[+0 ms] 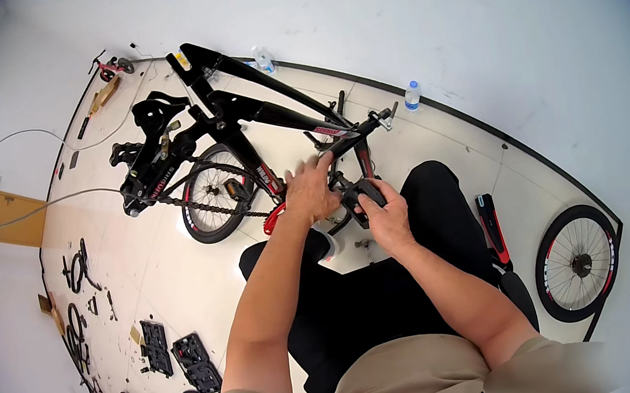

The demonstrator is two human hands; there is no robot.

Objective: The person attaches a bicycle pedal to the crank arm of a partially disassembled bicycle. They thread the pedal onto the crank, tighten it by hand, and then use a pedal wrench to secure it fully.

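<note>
A black bicycle frame (268,113) with red and white markings stands in front of me. My left hand (310,193) lies against it near the crank, its fingers bent over the tubing; what sits beneath the palm is hidden. In my right hand (387,218) is a black pedal (361,199), pinched between thumb and fingers close beside the left hand. Just left of my left wrist shows a red chainring guard (274,218), from which a chain (212,205) runs off to the left. Another pedal (236,189) with an orange reflector hangs beyond it.
A wheel (208,231) shows behind the chain; another wheel (580,262) leans by the right wall. Near it lies a black and red part (491,225). Water bottles (412,95) stand along the wall. Tool cases (196,365) lie on the left floor, near a cardboard box (2,217).
</note>
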